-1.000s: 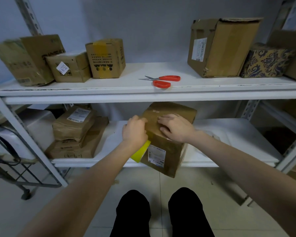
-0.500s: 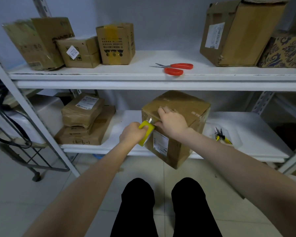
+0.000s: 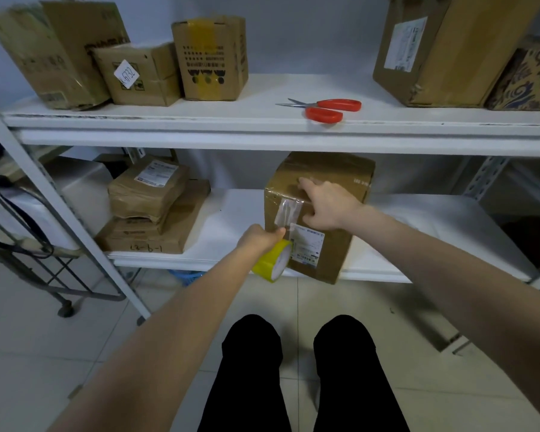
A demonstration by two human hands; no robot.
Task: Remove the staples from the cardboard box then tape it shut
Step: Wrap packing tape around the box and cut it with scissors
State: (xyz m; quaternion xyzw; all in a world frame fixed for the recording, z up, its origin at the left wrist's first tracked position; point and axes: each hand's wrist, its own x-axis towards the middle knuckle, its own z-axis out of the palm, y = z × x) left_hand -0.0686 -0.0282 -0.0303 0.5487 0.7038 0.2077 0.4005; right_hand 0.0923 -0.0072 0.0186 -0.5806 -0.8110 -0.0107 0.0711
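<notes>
A brown cardboard box (image 3: 340, 169) with a white label stands on the lower white shelf (image 3: 434, 219), its near corner jutting past the front edge. My left hand (image 3: 259, 238) grips a roll of tape with a yellow core (image 3: 273, 260) just below the box's near face. A clear strip of tape (image 3: 287, 212) runs from the roll up over the box's top edge. My right hand (image 3: 325, 204) lies flat on that edge, pressing the tape down.
Red-handled scissors (image 3: 325, 109) lie on the upper shelf (image 3: 262, 129), with several cardboard boxes (image 3: 209, 57) to the left and right. Stacked parcels (image 3: 150, 210) sit at the lower shelf's left. A metal cart (image 3: 28, 232) stands on the floor at left.
My left hand has pulled the tape roll from the box's top down over its near face, drawing out a strip. My right hand stayed on the top edge. The camera tilted down.
</notes>
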